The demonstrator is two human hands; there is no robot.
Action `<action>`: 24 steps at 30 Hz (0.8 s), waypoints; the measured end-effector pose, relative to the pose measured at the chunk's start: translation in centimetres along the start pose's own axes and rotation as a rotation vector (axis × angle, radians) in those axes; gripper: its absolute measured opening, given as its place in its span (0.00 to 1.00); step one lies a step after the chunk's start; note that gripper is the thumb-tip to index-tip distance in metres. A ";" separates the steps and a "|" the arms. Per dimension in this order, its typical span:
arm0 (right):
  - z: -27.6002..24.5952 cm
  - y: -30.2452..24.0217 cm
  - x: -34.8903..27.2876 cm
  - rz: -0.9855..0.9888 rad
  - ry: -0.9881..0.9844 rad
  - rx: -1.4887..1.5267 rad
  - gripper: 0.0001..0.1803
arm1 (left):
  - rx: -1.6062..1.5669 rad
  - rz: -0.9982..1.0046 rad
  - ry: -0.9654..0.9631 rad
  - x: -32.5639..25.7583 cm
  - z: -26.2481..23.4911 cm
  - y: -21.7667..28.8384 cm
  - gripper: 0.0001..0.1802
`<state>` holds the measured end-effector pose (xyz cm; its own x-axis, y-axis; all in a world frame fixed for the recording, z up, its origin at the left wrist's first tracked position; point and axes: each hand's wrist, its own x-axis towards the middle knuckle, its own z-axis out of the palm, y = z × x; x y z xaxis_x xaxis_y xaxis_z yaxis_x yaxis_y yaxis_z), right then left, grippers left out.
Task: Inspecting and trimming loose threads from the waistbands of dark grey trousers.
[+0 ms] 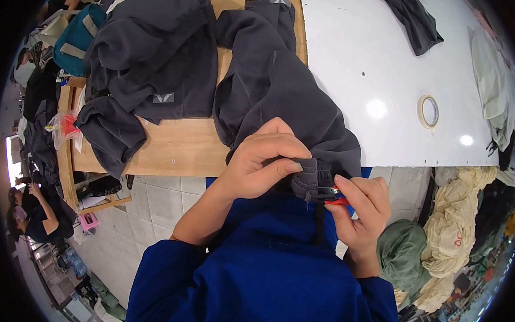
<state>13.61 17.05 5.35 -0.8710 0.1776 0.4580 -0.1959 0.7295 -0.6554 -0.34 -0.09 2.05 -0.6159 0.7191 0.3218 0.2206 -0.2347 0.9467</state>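
A dark grey garment point(277, 88) stretches from the far side of the table down to my hands. Its gathered elastic hem point(307, 180) is pinched between the thumb and fingers of my left hand point(266, 158). My right hand point(360, 210) is closed on small red-handled thread snips point(335, 199). The snips' metal blades point left and reach the hem's edge, where a short tuft of loose threads hangs. I cannot tell whether the blades touch a thread.
More dark grey garments point(153, 61) lie piled on the wooden table point(184, 150) at left. On the white tabletop point(352, 51) rest a tape roll point(428, 112) and a dark cloth piece point(412, 21). Cream fabric bundles point(453, 236) stand right. A person point(40, 210) is at far left.
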 end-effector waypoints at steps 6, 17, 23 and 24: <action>0.1 -0.4 0.5 -0.016 -0.007 -0.018 0.21 | 0.064 0.008 -0.022 0.2 0.1 0.1 0.08; 0.1 -0.2 0.3 -0.055 -0.001 -0.044 0.20 | 0.004 -0.030 -0.042 0.2 0.2 0.1 0.07; 0.8 -0.1 0.0 0.114 0.077 0.203 0.24 | -0.012 -0.044 -0.027 0.2 0.3 -0.1 0.07; 1.1 -0.3 0.0 0.208 0.139 0.335 0.25 | 0.009 -0.034 -0.035 0.3 0.3 -0.2 0.07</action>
<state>13.17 16.10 4.88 -0.8427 0.4027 0.3574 -0.1781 0.4179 -0.8909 -0.37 0.34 1.96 -0.5960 0.7492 0.2889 0.2071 -0.2043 0.9568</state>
